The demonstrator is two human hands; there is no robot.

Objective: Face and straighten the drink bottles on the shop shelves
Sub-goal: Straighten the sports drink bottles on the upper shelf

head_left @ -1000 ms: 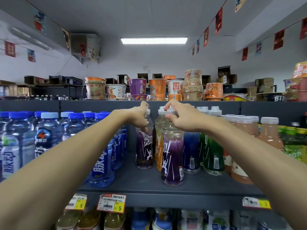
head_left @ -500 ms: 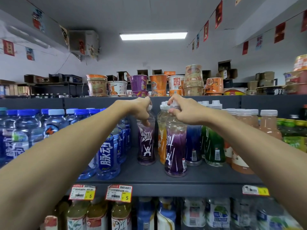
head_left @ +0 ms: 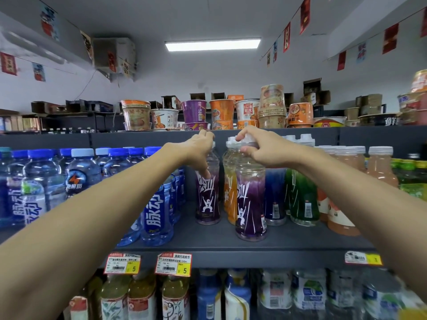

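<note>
both hands grip purple drink bottles by the neck, where a twist turns the label outward. left hand (head_left: 200,150) is closed round the far purple bottle (head_left: 208,197), set back on the shelf (head_left: 231,244); right hand (head_left: 263,150) pinches the cap of the near purple bottle (head_left: 250,204), standing close to the shelf's front edge. both labels face forward. orange bottle (head_left: 231,192) stands between them, just behind.

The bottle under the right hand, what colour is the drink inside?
Purple, in the front bottle under the right hand; the head view shows it.
</note>
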